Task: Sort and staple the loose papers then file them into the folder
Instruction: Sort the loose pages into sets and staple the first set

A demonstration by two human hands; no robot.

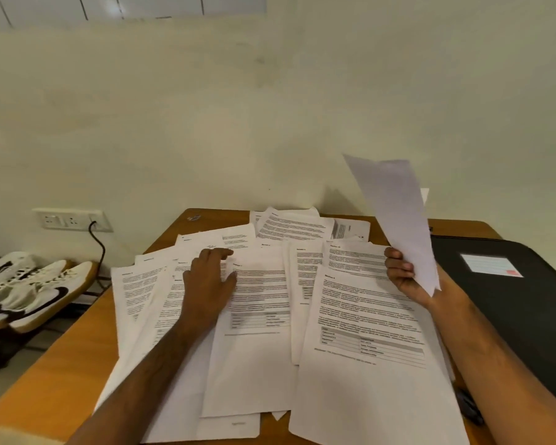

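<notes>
A wooden table (61,374) lies under both hands, its bare top showing out past the left hand and beyond the far edge of the sheets. Loose papers (254,364) printed with text and small tables cover most of it, overlapping each other in a fan that spreads beneath and between the two hands; some reach the near edge by the forearms.

To the outside of the right hand, a black folder (507,303) lies flat on the table, closed, with a pale label (491,264) on its cover. Its inner edge sits just beside the right wrist, and the nearest papers touch or slightly overlap it.

Well out beyond the left hand, off the table, pale shoes (29,290) with dark markings sit on a low rack. Above them a wall socket (71,219) holds a black cable that hangs down.

The right hand (402,274) grasps a small bundle of sheets (395,216) by its lower end, thumb across the front, and lifts it upright above the spread so the blank back faces the camera.

The left hand (211,284) rests palm down on the papers with its fingers reaching forward, fingertips pressing on a sheet toward the far side; it grips nothing.

A small dark object (469,406) lies on the table beside the right forearm, too blurred to identify.
</notes>
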